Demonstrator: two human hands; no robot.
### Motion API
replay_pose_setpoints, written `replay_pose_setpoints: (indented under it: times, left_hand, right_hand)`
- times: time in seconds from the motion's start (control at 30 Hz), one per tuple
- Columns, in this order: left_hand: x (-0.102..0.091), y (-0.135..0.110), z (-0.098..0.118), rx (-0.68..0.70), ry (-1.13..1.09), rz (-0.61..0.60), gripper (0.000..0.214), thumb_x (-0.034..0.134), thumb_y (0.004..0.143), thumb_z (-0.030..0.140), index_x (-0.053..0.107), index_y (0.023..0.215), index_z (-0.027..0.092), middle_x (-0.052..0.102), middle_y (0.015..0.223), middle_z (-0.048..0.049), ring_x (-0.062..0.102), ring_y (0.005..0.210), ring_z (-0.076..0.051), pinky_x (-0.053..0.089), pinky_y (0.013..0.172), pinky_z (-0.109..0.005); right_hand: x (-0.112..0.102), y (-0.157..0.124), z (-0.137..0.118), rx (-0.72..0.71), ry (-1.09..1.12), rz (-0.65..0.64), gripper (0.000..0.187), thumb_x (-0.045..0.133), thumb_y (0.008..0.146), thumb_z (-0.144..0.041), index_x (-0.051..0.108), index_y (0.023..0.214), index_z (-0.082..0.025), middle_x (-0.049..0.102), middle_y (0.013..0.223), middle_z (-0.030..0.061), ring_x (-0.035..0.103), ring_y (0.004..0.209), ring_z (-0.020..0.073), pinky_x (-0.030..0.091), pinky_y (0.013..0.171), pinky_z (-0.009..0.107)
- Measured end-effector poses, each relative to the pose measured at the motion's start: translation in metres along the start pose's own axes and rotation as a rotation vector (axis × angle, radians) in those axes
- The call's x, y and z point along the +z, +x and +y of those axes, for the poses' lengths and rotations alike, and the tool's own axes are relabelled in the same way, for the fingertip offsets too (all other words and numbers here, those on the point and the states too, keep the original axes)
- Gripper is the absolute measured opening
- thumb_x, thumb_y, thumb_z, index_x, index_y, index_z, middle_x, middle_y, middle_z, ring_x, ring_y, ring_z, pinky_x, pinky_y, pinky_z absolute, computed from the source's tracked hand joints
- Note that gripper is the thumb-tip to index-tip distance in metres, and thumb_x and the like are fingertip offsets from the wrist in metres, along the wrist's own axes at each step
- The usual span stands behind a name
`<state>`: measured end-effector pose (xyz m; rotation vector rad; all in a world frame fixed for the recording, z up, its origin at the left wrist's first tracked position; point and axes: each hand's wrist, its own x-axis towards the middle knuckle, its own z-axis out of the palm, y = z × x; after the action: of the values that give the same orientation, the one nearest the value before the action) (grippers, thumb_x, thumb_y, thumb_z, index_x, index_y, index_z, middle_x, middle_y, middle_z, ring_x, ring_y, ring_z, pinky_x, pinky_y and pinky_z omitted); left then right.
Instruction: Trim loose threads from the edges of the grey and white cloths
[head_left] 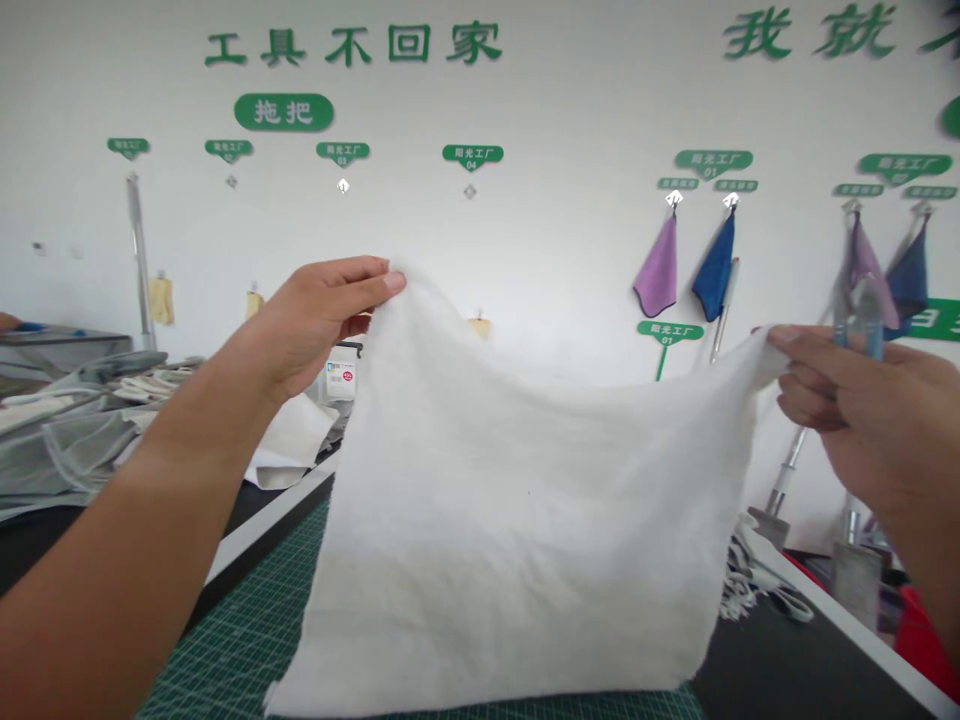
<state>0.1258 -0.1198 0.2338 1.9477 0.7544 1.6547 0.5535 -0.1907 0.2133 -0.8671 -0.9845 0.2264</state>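
Note:
A piece of white cloth [525, 520] hangs spread out in front of me, its top edge sagging between my hands. My left hand [330, 310] pinches its upper left corner between thumb and fingers. At the upper right corner, my right hand [862, 400] grips the cloth in closed fingers. A light-blue and grey object [859, 320] shows at the back of my right hand; its kind is unclear. The cloth's lower edge hangs over a green cutting mat [232, 620] with a grid, and I cannot tell whether it touches.
Grey and white fabric pieces [90, 430] lie heaped on the left. White strips [757, 575] sit on the dark table [787, 660] at right. Purple [658, 270] and blue cloths [716, 270] hang on the wall, with long-handled tools [787, 470] below.

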Motion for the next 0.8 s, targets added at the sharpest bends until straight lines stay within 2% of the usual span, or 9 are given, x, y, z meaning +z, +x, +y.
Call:
replay_pose_setpoints:
  times: [0.1, 0.17, 0.23, 0.33, 0.47, 0.6, 0.8]
  left_hand:
    - [0.020, -0.007, -0.002, -0.084, -0.039, 0.010, 0.027, 0.076, 0.081, 0.043, 0.071, 0.090, 0.018, 0.067, 0.089, -0.0032, 0.062, 0.092, -0.023, 0.052, 0.079, -0.031]
    - [0.038, -0.015, -0.004, -0.149, -0.096, -0.037, 0.028, 0.079, 0.077, 0.043, 0.072, 0.091, 0.020, 0.069, 0.089, -0.0034, 0.064, 0.098, -0.028, 0.054, 0.082, -0.035]
    - [0.060, -0.026, -0.008, -0.196, -0.155, -0.160, 0.029, 0.079, 0.076, 0.044, 0.073, 0.093, 0.021, 0.071, 0.093, -0.0042, 0.065, 0.101, -0.030, 0.054, 0.085, -0.038]
    - [0.093, -0.044, -0.015, -0.212, -0.235, -0.410, 0.027, 0.076, 0.079, 0.045, 0.075, 0.096, 0.024, 0.071, 0.109, -0.0062, 0.063, 0.112, -0.030, 0.051, 0.094, -0.038]
    - [0.128, -0.062, -0.024, -0.195, -0.385, -0.648, 0.026, 0.073, 0.084, 0.044, 0.075, 0.097, 0.022, 0.070, 0.113, -0.0083, 0.059, 0.118, -0.028, 0.044, 0.104, -0.039]
    - [0.142, -0.069, -0.032, -0.243, -0.528, -0.718, 0.031, 0.073, 0.085, 0.045, 0.073, 0.101, 0.018, 0.071, 0.108, -0.0100, 0.059, 0.115, -0.027, 0.042, 0.106, -0.042]
    - [0.144, -0.075, -0.042, -0.315, -0.552, -0.710, 0.027, 0.078, 0.080, 0.040, 0.068, 0.091, 0.018, 0.068, 0.102, -0.0080, 0.060, 0.104, -0.023, 0.044, 0.097, -0.035]
  right_hand:
    - [0.010, -0.013, 0.008, -0.005, -0.046, -0.142, 0.023, 0.085, 0.072, -0.022, 0.068, 0.084, -0.012, 0.028, 0.061, -0.0070, 0.023, 0.047, 0.0029, 0.012, 0.040, 0.023]
    - [0.024, -0.029, 0.009, 0.042, -0.066, -0.187, 0.026, 0.085, 0.074, -0.029, 0.068, 0.086, -0.013, 0.025, 0.059, -0.0080, 0.020, 0.046, 0.0033, 0.011, 0.041, 0.023]
    - [0.042, -0.050, 0.007, 0.119, -0.087, -0.251, 0.030, 0.085, 0.075, -0.035, 0.069, 0.089, -0.014, 0.026, 0.057, -0.0078, 0.020, 0.047, 0.0040, 0.011, 0.043, 0.023]
    - [0.068, -0.080, 0.002, 0.193, -0.120, -0.380, 0.032, 0.080, 0.079, -0.044, 0.069, 0.091, -0.016, 0.026, 0.053, -0.0078, 0.020, 0.047, 0.0052, 0.013, 0.044, 0.023]
    - [0.084, -0.106, 0.000, 0.278, -0.126, -0.569, 0.040, 0.080, 0.076, -0.052, 0.069, 0.092, -0.017, 0.032, 0.053, -0.0068, 0.022, 0.047, 0.0060, 0.014, 0.044, 0.022]
    - [0.086, -0.114, 0.003, 0.323, -0.108, -0.630, 0.046, 0.082, 0.071, -0.057, 0.069, 0.090, -0.018, 0.038, 0.055, -0.0058, 0.022, 0.047, 0.0054, 0.014, 0.044, 0.022]
    - [0.084, -0.118, 0.007, 0.394, -0.077, -0.684, 0.044, 0.077, 0.074, -0.059, 0.065, 0.081, -0.017, 0.033, 0.053, -0.0067, 0.017, 0.048, 0.0051, 0.011, 0.044, 0.023]
